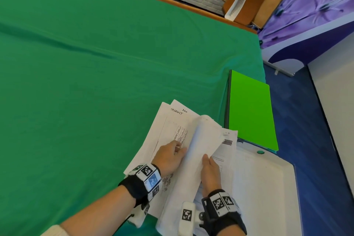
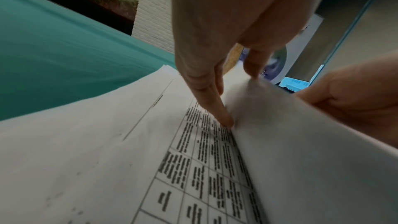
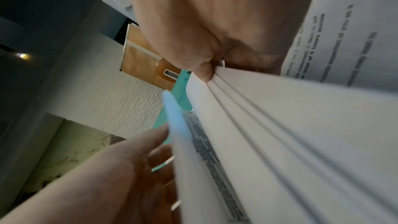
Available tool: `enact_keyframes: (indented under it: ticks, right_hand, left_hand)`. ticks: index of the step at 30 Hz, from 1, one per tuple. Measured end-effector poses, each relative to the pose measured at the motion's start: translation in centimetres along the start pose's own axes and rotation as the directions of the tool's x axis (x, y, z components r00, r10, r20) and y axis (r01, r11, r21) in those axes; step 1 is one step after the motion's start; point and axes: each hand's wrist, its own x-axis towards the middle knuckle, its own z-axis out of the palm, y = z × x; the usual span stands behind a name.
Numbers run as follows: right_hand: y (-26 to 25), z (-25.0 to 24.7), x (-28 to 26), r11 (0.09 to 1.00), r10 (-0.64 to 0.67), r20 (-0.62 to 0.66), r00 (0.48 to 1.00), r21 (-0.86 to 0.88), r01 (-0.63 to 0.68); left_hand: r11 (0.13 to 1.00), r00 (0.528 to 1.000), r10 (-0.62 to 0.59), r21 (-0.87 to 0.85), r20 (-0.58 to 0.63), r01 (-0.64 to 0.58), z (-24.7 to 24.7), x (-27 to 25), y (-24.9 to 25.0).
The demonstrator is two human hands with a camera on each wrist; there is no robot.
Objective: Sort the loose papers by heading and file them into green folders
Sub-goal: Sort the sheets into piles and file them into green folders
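Observation:
A pile of loose white papers [image 1: 168, 130] lies on the green cloth near the table's right end; the top flat sheet [image 2: 107, 151] carries a printed table and a handwritten heading. My left hand [image 1: 170, 156] rests on that sheet, its fingertips [image 2: 226, 120] pressing straight down at the foot of the raised sheets. My right hand [image 1: 209, 170] grips several lifted, curled sheets [image 1: 203, 140] by their edge, thumb [image 3: 202, 72] on top of the sheet edges [image 3: 280, 117]. A bright green folder [image 1: 251, 111] lies shut just right of the papers.
A white tray or open file [image 1: 268, 188] with a green button lies under the papers at the lower right. The green cloth [image 1: 95, 73] spreads far to the left and back. Blue floor [image 1: 316, 140] and boards leaning on a white brick wall lie beyond the table's edge.

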Motion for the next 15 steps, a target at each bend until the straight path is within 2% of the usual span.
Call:
enact_keyframes:
  ticks: [3, 7, 10, 12, 15]
  right_hand:
    - [0.6, -0.4, 0.8, 0.999, 0.016, -0.058, 0.998, 0.037, -0.013]
    - [0.2, -1.2, 1.0, 0.999, 0.012, -0.083, 0.996, 0.042, -0.008]
    - [0.2, -2.1, 1.5, 0.999, -0.002, -0.086, 0.996, 0.036, 0.005]
    - [0.0, -2.6, 1.8, 1.000, -0.020, -0.080, 0.997, 0.021, 0.022]
    - [0.0, -3.4, 2.0, 0.996, -0.089, -0.107, 0.990, -0.016, 0.088]
  left_hand:
    - [1.000, 1.000, 0.010, -0.029, -0.021, -0.010, -0.4, 0.1, 0.0]
    - [0.998, 0.999, -0.050, -0.049, -0.023, 0.048, -1.0, 1.0, -0.5]
    - [0.964, 0.991, -0.134, -0.226, 0.029, 0.137, -1.5, 1.9, -1.7]
    - [0.903, 0.980, -0.191, -0.382, 0.057, 0.198, -1.8, 2.0, -2.2]
    - [0.832, 0.968, -0.243, -0.499, 0.064, 0.242, -2.3, 1.8, -1.8]
